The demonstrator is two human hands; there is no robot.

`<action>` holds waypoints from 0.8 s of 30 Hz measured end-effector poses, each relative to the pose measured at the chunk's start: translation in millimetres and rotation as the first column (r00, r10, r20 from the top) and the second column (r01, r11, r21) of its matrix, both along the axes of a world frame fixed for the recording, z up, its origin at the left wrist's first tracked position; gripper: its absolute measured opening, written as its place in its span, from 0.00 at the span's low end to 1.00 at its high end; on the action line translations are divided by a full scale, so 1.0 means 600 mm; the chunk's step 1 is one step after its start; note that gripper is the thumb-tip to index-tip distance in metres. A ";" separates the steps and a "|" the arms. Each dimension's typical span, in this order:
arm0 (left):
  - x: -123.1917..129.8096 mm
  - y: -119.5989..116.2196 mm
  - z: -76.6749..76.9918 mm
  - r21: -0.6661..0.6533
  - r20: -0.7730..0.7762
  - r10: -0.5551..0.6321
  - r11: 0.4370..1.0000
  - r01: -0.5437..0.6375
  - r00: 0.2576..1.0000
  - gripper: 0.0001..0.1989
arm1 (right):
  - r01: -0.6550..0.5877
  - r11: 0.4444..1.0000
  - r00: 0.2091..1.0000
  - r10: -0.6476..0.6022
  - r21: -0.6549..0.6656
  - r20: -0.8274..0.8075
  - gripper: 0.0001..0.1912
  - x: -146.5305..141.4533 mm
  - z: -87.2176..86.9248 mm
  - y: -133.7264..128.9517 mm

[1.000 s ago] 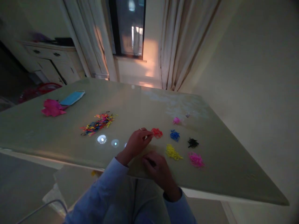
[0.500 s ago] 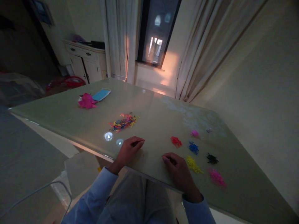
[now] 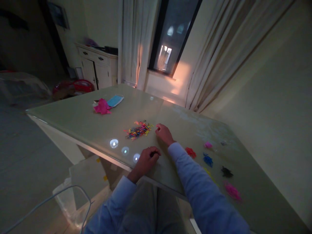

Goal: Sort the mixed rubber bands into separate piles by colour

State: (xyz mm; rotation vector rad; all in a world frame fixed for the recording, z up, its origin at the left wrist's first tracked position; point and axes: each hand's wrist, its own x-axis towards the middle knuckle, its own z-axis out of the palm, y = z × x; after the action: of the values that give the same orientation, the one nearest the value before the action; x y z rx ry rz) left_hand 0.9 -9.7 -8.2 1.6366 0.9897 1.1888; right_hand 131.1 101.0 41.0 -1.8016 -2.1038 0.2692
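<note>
A loose pile of mixed small coloured rubber bands (image 3: pixel 138 131) lies on the table. At its right edge is my right hand (image 3: pixel 164 134), its fingers curled together and their tips close to the outermost bands. Whether a band is between those fingertips is too small to tell. My left hand (image 3: pixel 146 161) rests near the table's front edge, closed with thumb and fingertips together; anything in it is hidden. Sorted by colour, there are heaps of red bands (image 3: pixel 190 152), blue bands (image 3: pixel 208 160), black bands (image 3: pixel 227 172) and pink bands (image 3: pixel 232 191). My right sleeve partly covers the yellow bands (image 3: pixel 210 175).
Farther back on the table (image 3: pixel 73 120) lie a crumpled pink piece (image 3: pixel 102 106) and a blue face mask (image 3: pixel 115 100). A smaller pink heap (image 3: pixel 208 145) and a small clear-grey bit (image 3: pixel 223 143) sit at the right. Lamp reflections show on the glossy top.
My right hand has moved from beside the yellow heap, forward and left to the mixed pile. My left hand stays near the front edge, still closed. The view has shifted slightly.
</note>
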 end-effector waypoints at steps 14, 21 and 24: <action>0.004 0.006 0.004 0.001 -0.037 0.081 0.997 -0.082 0.996 0.10 | 0.055 0.997 0.997 -0.052 -0.053 0.055 0.13 -0.016 -0.023 0.052; 0.003 0.006 0.008 -0.004 -0.016 0.073 0.997 -0.073 0.997 0.10 | 0.133 0.991 0.913 -0.125 -0.006 -0.388 0.10 -0.013 -0.029 0.006; 0.003 0.005 0.008 0.003 -0.022 0.087 0.996 -0.087 0.996 0.10 | 0.100 0.994 0.790 -0.109 -0.048 -0.604 0.15 -0.013 -0.024 -0.038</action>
State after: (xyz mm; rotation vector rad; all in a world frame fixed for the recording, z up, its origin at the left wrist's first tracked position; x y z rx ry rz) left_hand 2.8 -6.5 -3.6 1.6254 1.0842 1.2319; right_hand 123.1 78.0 26.9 -1.5488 -1.5401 0.7282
